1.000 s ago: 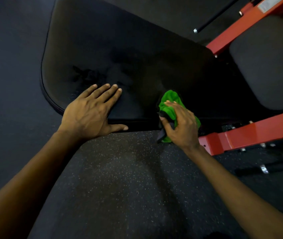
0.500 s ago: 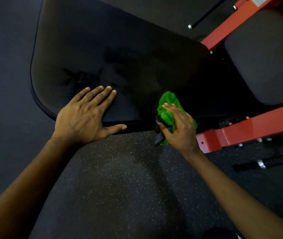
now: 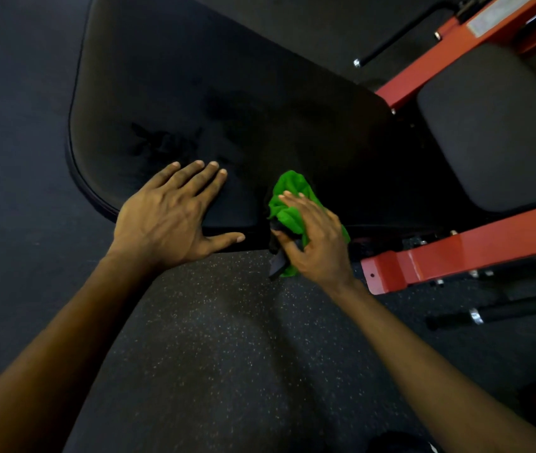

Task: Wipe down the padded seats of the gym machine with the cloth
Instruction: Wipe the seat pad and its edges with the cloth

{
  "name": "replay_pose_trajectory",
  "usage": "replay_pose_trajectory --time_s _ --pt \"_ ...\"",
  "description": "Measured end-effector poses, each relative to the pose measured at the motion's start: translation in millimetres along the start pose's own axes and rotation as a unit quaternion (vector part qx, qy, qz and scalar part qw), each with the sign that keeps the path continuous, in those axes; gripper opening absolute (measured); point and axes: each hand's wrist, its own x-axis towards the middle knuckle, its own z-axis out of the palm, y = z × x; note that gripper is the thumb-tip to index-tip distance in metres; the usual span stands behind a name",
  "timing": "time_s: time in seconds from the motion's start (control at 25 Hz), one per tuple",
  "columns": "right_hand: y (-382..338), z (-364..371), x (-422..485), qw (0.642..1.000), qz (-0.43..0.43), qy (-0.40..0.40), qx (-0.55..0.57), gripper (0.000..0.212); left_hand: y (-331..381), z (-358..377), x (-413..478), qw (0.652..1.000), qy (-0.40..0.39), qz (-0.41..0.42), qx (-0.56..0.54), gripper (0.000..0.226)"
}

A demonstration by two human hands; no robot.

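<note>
At the near edge of the large seat (image 3: 243,76), the right hand (image 3: 319,246) grips a bunched green cloth (image 3: 292,189) against the padding. The left hand (image 3: 165,220) lies flat beside it, fingers straight. The cloth is judged light, soft and limp, and best held wadded in the palm. The padding likely yields under pressure.

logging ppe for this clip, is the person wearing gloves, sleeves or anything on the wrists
No. The left hand and right hand are bare: no gloves, and no rings show. The left forearm and right forearm are bare to the frame edge, with no sleeves, watch or bands in view. The fingernails are short.
</note>
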Motion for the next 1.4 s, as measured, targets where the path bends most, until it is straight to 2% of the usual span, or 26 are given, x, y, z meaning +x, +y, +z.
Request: replay_pose_trajectory --time_s 0.12,0.2,0.32,0.44,0.52,0.6,0.76,0.92,1.04,1.12,1.32,1.4 --pt "27.2 -9.6 -4.6 0.995 0.095 0.018 0.004 0.058 0.0 1.8 -0.1 1.000 0.006 -0.002 -0.003 0.109" --pt "19.0 -5.8 -3.5 0.988 0.149 0.048 0.011 0.060 -0.1 1.6 0.0 1.000 0.009 -0.002 -0.009 0.109" --pt "-15.4 4.0 6.3 0.993 0.105 0.062 0.009 0.053 -0.7 3.0 0.0 1.000 0.009 0.002 -0.007 0.108" --pt "-35.5 9.2 12.4 0.999 0.030 0.006 0.014 0.051 -1.2 3.5 0.8 1.000 0.007 0.002 -0.014 0.109" --pt "-32.2 3.9 21.0 0.999 0.012 -0.040 0.019 0.052 -1.8 2.9 0.2 1.000 0.006 0.002 -0.018 0.109" --pt "-29.3 -2.9 38.6 0.996 0.037 -0.073 0.025 0.052 -1.4 2.5 -0.4 1.000 0.007 0.001 -0.020 0.108" --pt "-27.6 -8.6 104.4 0.979 0.147 -0.141 -0.015 0.058 0.2 1.9 -0.1 1.000 0.008 -0.003 -0.017 0.108" --pt "-33.7 -9.1 114.5 0.974 0.145 -0.170 -0.048 0.061 -1.3 1.2 0.5 1.000 0.008 -0.002 -0.015 0.108" --pt "-38.5 -17.4 55.9 0.992 0.052 -0.118 -0.012 0.056 -1.0 0.9 0.2 1.000 0.007 -0.002 -0.011 0.109" --pt "-18.3 -19.1 31.0 0.996 0.029 -0.087 0.008 0.053 -1.0 0.9 -0.3 1.000 0.005 -0.004 -0.013 0.109" --pt "21.7 -14.7 22.9 0.987 0.157 -0.013 0.020 0.053 -1.5 -1.1 0.4 1.000 -0.001 -0.002 -0.006 0.110" --pt "6.6 -9.9 18.9 0.989 0.148 0.011 0.019 0.051 -0.9 -1.8 1.0 1.000 0.003 0.000 -0.009 0.110"
